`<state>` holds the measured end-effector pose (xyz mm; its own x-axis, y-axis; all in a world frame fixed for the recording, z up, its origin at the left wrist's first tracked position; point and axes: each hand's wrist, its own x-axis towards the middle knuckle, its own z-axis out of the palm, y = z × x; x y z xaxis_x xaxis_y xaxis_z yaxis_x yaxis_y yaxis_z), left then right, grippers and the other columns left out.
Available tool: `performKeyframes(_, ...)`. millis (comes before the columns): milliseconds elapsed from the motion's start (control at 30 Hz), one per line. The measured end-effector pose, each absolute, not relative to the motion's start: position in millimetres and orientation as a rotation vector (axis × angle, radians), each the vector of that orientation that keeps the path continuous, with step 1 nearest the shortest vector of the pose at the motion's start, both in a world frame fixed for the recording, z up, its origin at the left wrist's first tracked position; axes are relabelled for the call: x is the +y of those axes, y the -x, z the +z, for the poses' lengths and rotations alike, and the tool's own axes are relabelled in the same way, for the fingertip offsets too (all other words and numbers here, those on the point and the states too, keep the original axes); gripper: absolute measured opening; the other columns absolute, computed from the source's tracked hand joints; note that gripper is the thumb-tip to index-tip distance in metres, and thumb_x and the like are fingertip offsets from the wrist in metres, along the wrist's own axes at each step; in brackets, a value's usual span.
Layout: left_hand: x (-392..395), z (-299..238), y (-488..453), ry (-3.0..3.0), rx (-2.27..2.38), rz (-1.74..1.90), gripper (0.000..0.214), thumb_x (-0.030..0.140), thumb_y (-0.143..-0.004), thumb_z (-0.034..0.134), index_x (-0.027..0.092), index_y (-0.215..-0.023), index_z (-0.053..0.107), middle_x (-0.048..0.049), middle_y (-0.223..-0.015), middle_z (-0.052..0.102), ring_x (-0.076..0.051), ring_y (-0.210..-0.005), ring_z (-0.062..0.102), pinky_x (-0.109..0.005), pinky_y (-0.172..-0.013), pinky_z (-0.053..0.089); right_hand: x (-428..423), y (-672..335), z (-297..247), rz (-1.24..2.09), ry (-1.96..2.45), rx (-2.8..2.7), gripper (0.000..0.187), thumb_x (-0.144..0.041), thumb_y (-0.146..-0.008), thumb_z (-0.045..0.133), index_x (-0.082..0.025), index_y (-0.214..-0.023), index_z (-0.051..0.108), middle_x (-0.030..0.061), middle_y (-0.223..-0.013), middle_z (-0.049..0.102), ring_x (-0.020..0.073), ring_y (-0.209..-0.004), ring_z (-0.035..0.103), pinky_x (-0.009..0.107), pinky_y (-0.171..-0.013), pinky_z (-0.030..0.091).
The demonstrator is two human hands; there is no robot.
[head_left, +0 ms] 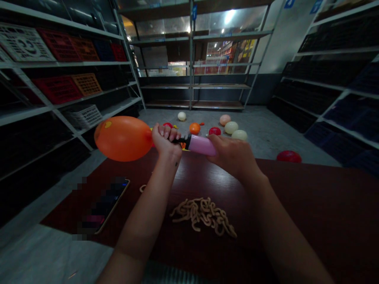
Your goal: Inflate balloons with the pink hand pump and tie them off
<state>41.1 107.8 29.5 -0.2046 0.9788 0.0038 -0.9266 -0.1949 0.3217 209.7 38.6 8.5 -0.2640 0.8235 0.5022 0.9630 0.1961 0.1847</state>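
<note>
An inflated orange balloon (122, 138) hangs out to the left, above the dark red table (310, 205). My left hand (166, 139) is closed in a fist round the balloon's neck, where it meets the black nozzle of a pink hand pump (201, 144). My right hand (233, 154) grips the pump's right end. Both hands are raised above the table's far edge. A heap of several limp tan balloons (204, 215) lies on the table below my hands.
A phone (103, 209) lies at the table's left edge. Several inflated balloons (231, 127) sit on the grey floor beyond, with a red one (288, 156) at the right. Metal shelves with crates (59, 88) line the left, back and right.
</note>
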Motion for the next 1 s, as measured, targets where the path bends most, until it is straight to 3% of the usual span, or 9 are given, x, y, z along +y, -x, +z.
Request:
performKeyframes(167,109.9,35.8,-27.9,-0.212,0.272,1.776,0.041,0.015,-0.095,0.036,0.021,-0.058,0.021,0.0086,-0.042,0.022,-0.006,-0.030,0.021,-0.022,-0.038,0.020,37.7,-219.7,10.5,-0.660,1.687,-2.175,0.042,-0.040,-0.088,0.057,-0.022,-0.126,0.057,0.0068,-0.107,0.074,0.0238,-0.084,0.067,0.030,-0.058,0.027)
performKeyframes(600,115.1,38.8,-13.6,-0.184,0.321,1.837,0.039,0.015,-0.094,0.036,0.020,-0.058,0.021,0.0088,-0.042,0.023,-0.006,-0.030,0.021,-0.022,-0.039,0.020,36.0,-228.9,14.2,-0.643,1.727,-2.165,0.034,-0.041,-0.090,0.056,-0.025,-0.119,0.060,0.0051,-0.103,0.074,0.0230,-0.080,0.066,0.030,-0.060,0.027)
performKeyframes(833,102.2,30.4,-41.6,-0.319,0.264,1.887,0.045,0.022,-0.098,0.039,0.020,-0.058,0.020,0.0079,-0.045,0.021,-0.006,-0.033,0.022,-0.022,-0.040,0.024,35.3,-228.2,17.0,-0.790,1.823,-2.176,0.032,-0.035,-0.086,0.061,-0.017,-0.112,0.060,0.0115,-0.102,0.071,0.0259,-0.083,0.065,0.031,-0.061,0.028)
performKeyframes(1000,90.6,22.7,-65.4,-0.380,0.296,1.804,0.049,0.028,-0.098,0.044,0.020,-0.059,0.017,0.0076,-0.046,0.020,-0.006,-0.034,0.022,-0.021,-0.041,0.026,32.9,-217.2,15.8,-0.775,1.823,-2.197,0.037,-0.037,-0.088,0.058,-0.016,-0.118,0.058,0.0127,-0.098,0.072,0.0248,-0.078,0.065,0.031,-0.059,0.027)
